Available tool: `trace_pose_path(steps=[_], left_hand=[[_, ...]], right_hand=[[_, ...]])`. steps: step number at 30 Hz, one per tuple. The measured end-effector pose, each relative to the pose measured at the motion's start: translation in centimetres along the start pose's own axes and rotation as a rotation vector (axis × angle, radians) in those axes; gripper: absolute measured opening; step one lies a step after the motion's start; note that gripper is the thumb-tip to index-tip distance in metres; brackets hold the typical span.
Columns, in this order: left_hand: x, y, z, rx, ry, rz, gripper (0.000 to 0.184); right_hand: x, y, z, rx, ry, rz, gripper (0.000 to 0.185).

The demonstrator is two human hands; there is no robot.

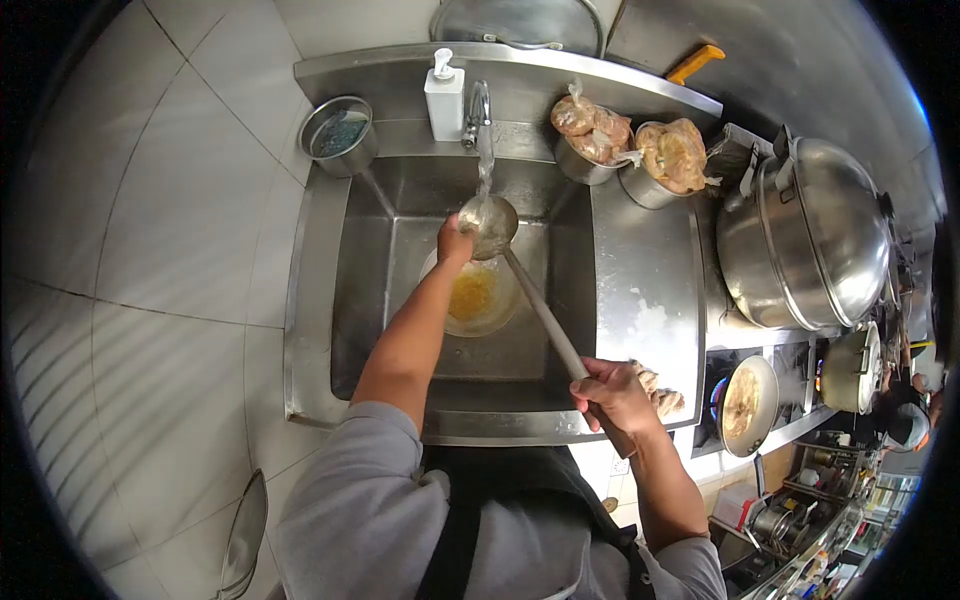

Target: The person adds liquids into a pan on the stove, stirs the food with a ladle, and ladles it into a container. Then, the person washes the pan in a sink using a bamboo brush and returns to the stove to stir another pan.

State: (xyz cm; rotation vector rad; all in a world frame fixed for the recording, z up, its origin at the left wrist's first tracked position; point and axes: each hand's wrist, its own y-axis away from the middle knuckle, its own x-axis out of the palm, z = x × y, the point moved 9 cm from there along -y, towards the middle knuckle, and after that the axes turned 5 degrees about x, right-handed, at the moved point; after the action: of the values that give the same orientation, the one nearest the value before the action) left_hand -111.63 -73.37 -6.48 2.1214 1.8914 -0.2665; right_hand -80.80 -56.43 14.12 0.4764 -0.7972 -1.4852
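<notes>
A long-handled metal ladle slants across the sink, its round bowl under the stream from the faucet. My right hand is wrapped round the lower part of the handle, near the sink's front edge. At the ladle's bowl, my left hand grips the left rim; some of its fingertips are hidden. Below the ladle, a round bowl with yellow bits in it rests on the floor of the sink.
A white soap pump bottle and a metal pot stand behind the sink. To the right are bagged food in metal containers, a large domed steamer and a frying pan over a lit burner. Another person is at far right.
</notes>
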Motion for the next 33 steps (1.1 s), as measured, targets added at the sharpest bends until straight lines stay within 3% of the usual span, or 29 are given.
trace_pose_path(steps=[3,7,8,9,11,12,15,17,20,23,24,27,30,33], left_hand=[[0.4,-2.0,4.1,0.068,-0.167,-0.238,0.036],[3.3,-4.0,8.1,0.063,0.103,-0.201,0.051],[3.1,-2.7,5.3,0.063,0.05,-0.154,0.057],[2.6,-1.0,1.9,0.072,-0.054,-0.108,0.062],[2.7,1.7,-4.0,0.28,-0.534,-0.016,0.074],[3.5,2.7,-6.2,0.542,-0.896,-0.029,0.079],[5.1,5.0,-6.4,0.553,-1.037,0.417,0.078],[4.9,5.4,-5.0,0.783,-1.209,0.473,0.073],[4.5,4.9,-6.2,0.633,-1.185,0.412,0.066],[6.8,6.1,-5.0,0.597,-1.008,0.678,0.062],[5.6,5.9,-5.6,0.696,-0.972,0.549,0.057],[3.2,4.1,-5.4,0.716,-1.168,0.459,0.053],[3.8,4.8,-5.4,0.784,-1.208,0.514,0.048],[5.2,5.6,-4.5,0.574,-0.869,0.691,0.038]], right_hand=[[0.3,0.1,-0.3,-0.009,0.086,-0.01,0.034],[0.5,-0.2,-0.1,-0.055,0.135,-0.046,0.036],[0.3,-0.4,-0.1,-0.061,0.157,-0.063,0.036],[0.1,-0.5,-0.1,-0.066,0.164,-0.063,0.036],[-0.3,-0.6,-0.1,-0.069,0.178,-0.062,0.036],[-0.4,-0.5,0.1,-0.085,0.17,-0.069,0.037],[-1.2,0.0,0.6,-0.124,0.124,-0.118,0.038],[-2.2,0.1,0.0,-0.077,0.013,-0.119,0.04],[-2.1,-0.1,-0.1,-0.08,0.032,-0.09,0.042],[-1.6,-0.8,-0.1,-0.074,-0.01,-0.074,0.046],[-1.8,-0.7,-0.1,-0.066,-0.028,-0.08,0.046],[-3.2,-0.5,-0.4,-0.068,-0.103,-0.109,0.048],[-3.2,-1.0,-0.5,-0.09,-0.188,-0.052,0.044],[-2.3,-0.9,0.3,-0.062,-0.083,-0.068,0.04]])
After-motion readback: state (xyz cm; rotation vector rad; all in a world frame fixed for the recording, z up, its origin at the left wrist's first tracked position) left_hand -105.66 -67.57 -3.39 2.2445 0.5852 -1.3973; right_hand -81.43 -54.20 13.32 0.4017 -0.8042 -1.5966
